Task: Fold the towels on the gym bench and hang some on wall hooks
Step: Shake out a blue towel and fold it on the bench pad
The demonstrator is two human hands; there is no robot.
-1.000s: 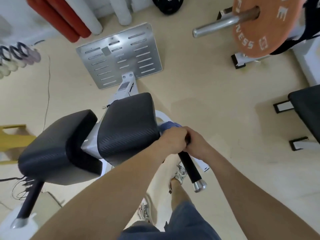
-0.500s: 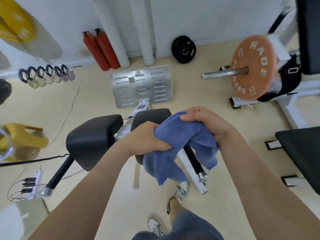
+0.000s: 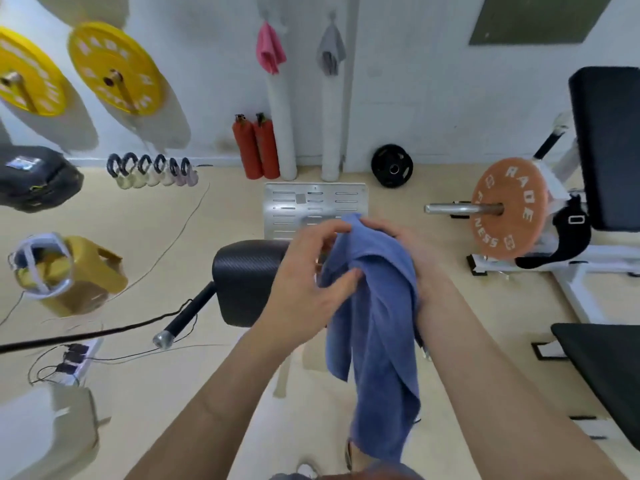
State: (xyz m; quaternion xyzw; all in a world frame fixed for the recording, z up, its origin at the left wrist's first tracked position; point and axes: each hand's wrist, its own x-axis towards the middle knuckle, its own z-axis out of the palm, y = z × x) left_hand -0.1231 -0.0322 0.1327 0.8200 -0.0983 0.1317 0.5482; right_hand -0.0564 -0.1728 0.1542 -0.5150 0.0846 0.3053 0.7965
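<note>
1. Two bare forearms reach forward. The left hand (image 3: 308,285) has loosely bent, spread fingers, and its thumb tip touches a fold of the blue towel (image 3: 381,334).
2. The right hand (image 3: 412,254) grips the towel's top; the cloth drapes over its fingers and hangs between the arms.
3. Just behind the hands stands the black bench pad (image 3: 249,278).
4. On the far wall, a pink towel (image 3: 270,50) and a grey towel (image 3: 330,51) hang from hooks.
</note>
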